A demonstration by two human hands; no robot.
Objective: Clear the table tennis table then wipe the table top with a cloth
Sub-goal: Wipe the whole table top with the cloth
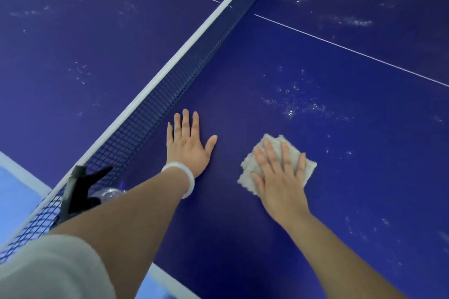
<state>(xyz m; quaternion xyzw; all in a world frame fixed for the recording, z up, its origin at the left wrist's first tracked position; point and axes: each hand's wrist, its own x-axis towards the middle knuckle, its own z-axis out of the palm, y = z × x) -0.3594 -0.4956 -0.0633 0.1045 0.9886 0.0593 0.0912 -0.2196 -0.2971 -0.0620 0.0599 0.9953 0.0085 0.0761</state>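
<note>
My right hand [279,177] lies flat and unclenched on a folded cloth [246,167], pressing it onto the table top [243,80] at about four o'clock from the middle of the view. My left hand [187,143] is spread, grasping nothing, and rests palm down at eight o'clock beside the net [145,114]. Since I only press the cloth, it could bunch or slide out from under my palm on the slick surface. My left forearm could also tip the spray bottle [80,189] standing close by the net at seven o'clock. The cloth is pale, nubbly and soft-edged. The table is smooth, dark blue and hard, with whitish wet speckles [291,104] at two o'clock from the cloth. The net is fine dark mesh under a white band.
</note>
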